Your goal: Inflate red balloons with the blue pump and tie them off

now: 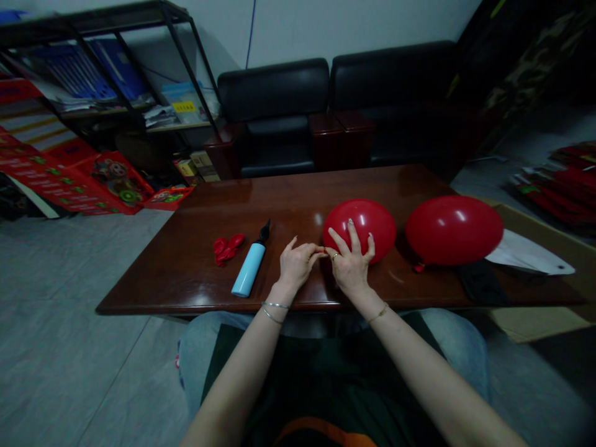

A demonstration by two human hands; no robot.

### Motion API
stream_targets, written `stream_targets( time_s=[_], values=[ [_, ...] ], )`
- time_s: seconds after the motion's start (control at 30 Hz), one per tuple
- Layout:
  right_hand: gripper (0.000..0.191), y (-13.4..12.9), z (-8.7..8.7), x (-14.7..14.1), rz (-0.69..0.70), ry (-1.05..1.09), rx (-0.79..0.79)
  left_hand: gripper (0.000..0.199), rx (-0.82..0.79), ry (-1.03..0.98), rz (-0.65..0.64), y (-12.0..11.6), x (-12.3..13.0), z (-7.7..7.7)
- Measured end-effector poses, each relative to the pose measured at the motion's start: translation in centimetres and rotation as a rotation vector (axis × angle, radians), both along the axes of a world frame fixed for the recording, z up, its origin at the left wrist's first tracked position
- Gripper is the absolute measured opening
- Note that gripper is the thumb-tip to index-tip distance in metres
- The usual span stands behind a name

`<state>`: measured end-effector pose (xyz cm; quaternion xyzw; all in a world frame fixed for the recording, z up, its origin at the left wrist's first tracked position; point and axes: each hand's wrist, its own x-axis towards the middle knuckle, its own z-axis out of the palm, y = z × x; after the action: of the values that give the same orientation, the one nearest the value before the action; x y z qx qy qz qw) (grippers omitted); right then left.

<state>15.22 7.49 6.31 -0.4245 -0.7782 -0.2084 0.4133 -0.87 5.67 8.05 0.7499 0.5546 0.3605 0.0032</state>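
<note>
An inflated red balloon (379,226) rests on the brown table in front of me, its neck pointing left. My left hand (297,264) pinches the end of that neck. My right hand (350,264) pinches the neck close to the balloon's body, thumb and index finger together, while its other fingers spread over the red skin. Left of my hands lies a light blue hand pump (249,270) with a black nozzle. Several limp red balloons (227,249) sit in a small pile beside it. A second inflated balloon (454,230), with its neck knotted, lies to the right.
The glossy wooden table (153,273) reaches across my knees. White paper (531,253), a dark flat object (482,282) and an open cardboard box (544,323) are at the right. Black armchairs (274,93) stand behind the table; red boxes (107,180) and a shelf are at the left.
</note>
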Motion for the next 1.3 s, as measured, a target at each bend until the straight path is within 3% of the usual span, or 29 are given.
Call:
stream_targets(
  time_s=[0.13, 0.27, 0.5, 0.73, 0.9, 1.03, 1.17, 1.3],
  values=[
    [0.026, -0.4, 1.4, 0.2, 0.052, -0.039, -0.151, 0.013, 0.032, 0.026, -0.057, -0.5, -0.2, -0.1],
    [0.043, -1.0, 2.8, 0.8, 0.158, -0.097, -0.303, 0.024, -0.006, 0.033, -0.095, -0.6, -0.1, -0.6],
    [0.047, 0.1, 3.2, 2.4, 0.315, -0.122, -0.154, 0.038, -0.045, 0.066, -0.117, -1.1, -0.3, -0.5],
    [0.028, 0.7, 4.0, 3.1, 0.403, -0.134, -0.108, 0.014, 0.011, 0.132, -0.134, -1.7, -0.5, -0.1],
    [0.02, 0.8, 4.5, 3.0, 0.356, -0.183, -0.159, 0.014, 0.045, 0.174, -0.157, -2.4, -0.1, 0.2],
    [0.019, 1.2, 5.0, 3.2, 0.399, -0.191, -0.207, 0.015, 0.021, 0.197, -0.194, -2.9, 0.1, 0.5],
    [0.025, 0.8, 6.5, 3.8, 0.491, -0.338, -0.262, 0.018, 0.045, 0.211, -0.256, -3.1, 0.0, 0.6],
    [0.02, -0.5, 8.5, 4.2, 0.521, -0.484, -0.333, 0.021, 0.121, 0.221, -0.235, -3.0, -0.4, 0.5]
  ],
)
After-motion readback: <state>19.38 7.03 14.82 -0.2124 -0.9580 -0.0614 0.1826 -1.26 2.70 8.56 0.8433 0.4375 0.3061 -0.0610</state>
